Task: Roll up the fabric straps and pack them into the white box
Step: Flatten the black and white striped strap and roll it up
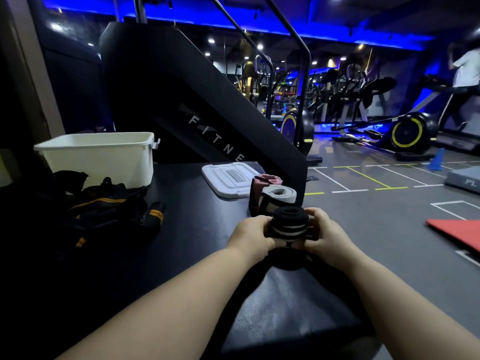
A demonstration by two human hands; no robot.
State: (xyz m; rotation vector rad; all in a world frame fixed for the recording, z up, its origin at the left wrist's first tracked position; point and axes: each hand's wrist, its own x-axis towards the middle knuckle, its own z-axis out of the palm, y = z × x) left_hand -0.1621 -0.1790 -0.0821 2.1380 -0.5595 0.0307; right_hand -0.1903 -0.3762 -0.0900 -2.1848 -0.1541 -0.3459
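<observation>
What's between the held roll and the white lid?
Head view: a white roll and a pink roll stand between the black roll and the lid.

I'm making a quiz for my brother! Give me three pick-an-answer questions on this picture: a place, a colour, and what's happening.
1. Where is the lid of the white box?
A) on the box
B) flat on the table, right of the box
C) on the floor

2. What colour are the stripes on the unrolled straps?
A) orange
B) green
C) purple

3. What is happening to the black striped roll?
A) in the box
B) both hands hold it
C) hanging up

Answers:
1 B: it lies beside the open box.
2 A: orange bands show on the dark pile.
3 B: the left hand and right hand grip its sides.
</observation>
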